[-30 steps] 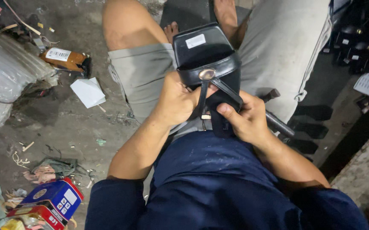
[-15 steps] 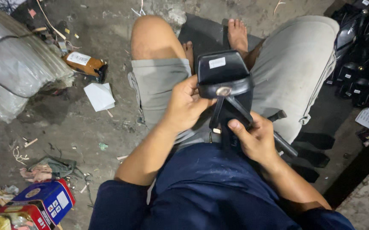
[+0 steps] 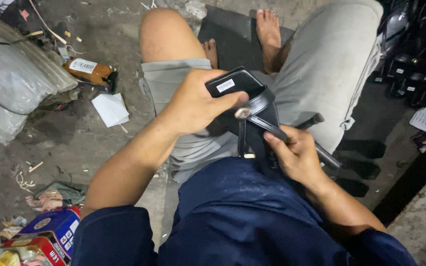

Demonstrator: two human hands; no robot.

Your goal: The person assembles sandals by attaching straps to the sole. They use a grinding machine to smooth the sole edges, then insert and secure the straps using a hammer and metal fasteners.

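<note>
Black leather strapped sandal (image 3: 245,96) is gripped at its sole by left hand (image 3: 195,103); its strap is pinched by right hand (image 3: 294,155).

You hold a black sandal (image 3: 245,101) over your lap, tilted, its glossy sole facing up with a white sticker near the toe; a metal stud fastens its black straps (image 3: 267,125).

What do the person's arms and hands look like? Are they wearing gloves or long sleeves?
No gloves: the left hand and the right hand are both bare, with no rings, watch or bracelets showing. The forearms are bare too. The dark navy blue sleeves are short and stop near the elbows, and the same shirt has faint pale specks on its front.
</note>
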